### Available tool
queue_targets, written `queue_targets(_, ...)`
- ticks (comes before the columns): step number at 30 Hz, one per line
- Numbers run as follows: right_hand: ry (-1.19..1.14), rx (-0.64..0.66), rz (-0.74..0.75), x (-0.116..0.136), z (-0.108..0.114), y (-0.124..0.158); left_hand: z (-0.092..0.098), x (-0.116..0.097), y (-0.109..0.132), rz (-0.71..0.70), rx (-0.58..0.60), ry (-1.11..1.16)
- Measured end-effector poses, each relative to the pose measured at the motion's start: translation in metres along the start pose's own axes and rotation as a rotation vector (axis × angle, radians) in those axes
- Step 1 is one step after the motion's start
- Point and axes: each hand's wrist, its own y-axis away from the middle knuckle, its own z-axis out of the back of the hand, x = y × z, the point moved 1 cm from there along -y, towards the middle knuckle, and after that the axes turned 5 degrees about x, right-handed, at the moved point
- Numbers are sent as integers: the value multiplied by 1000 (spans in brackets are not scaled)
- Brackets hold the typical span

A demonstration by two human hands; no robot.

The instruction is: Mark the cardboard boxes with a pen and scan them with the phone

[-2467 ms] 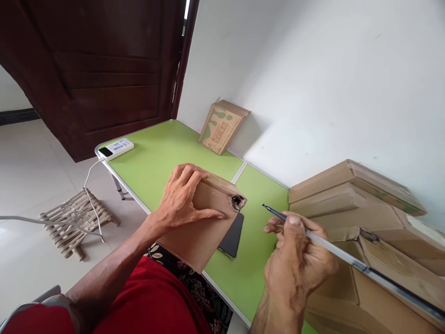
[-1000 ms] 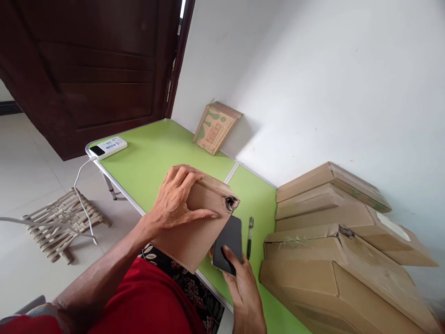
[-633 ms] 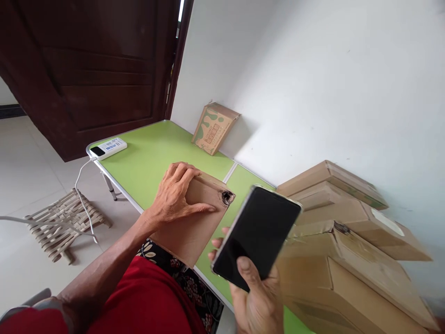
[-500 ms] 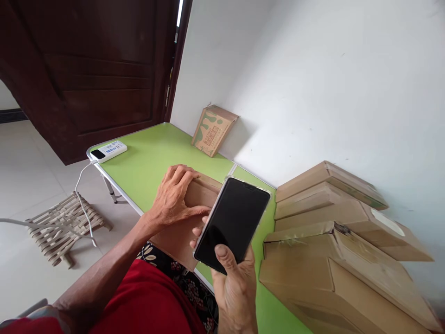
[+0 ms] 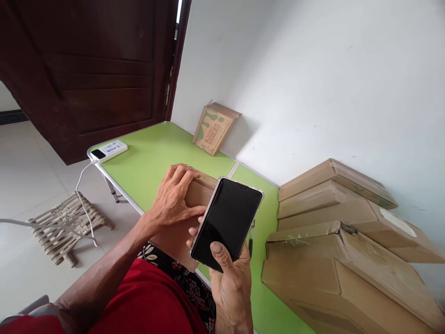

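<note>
My right hand [image 5: 231,287] grips a smartphone [image 5: 227,220] in a clear case, thumb over its lower edge. The phone's screen is black and faces me. Left of it, my left hand [image 5: 175,197] holds a brown cardboard box [image 5: 179,236], with the fingers curled over its far edge and the thumb stretched across its top. The box stands at the near edge of a green table [image 5: 153,144], and the phone hides its right part. Just right of the phone, a thin black object, perhaps a pen [image 5: 251,239], lies on the table.
Several cardboard boxes [image 5: 309,246] are stacked on the right against the wall. A small printed box [image 5: 215,130] leans at the back. At the far left corner lies a white device [image 5: 109,150] with a cable [image 5: 81,185] running past a woven stool [image 5: 67,225].
My right hand has moved the phone slightly left, uncovering the thin black object on the table. My left hand stays on the box. The view has shifted a little.
</note>
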Motion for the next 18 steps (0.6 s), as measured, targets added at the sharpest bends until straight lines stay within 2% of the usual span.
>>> queue_targets(6,14,-1,-27,1,5,4,0,1,0,-9,-4,9)
queue_targets(12,64,-112,9,4,16,8,0,2,-3,-38,-21,-10)
queue_targets(14,84,-182,28,5,23,10,1,1,-3,-33,-29,-13)
queue_targets(18,142,-403,82,8,49,7,1,0,-2,-15,-22,-13)
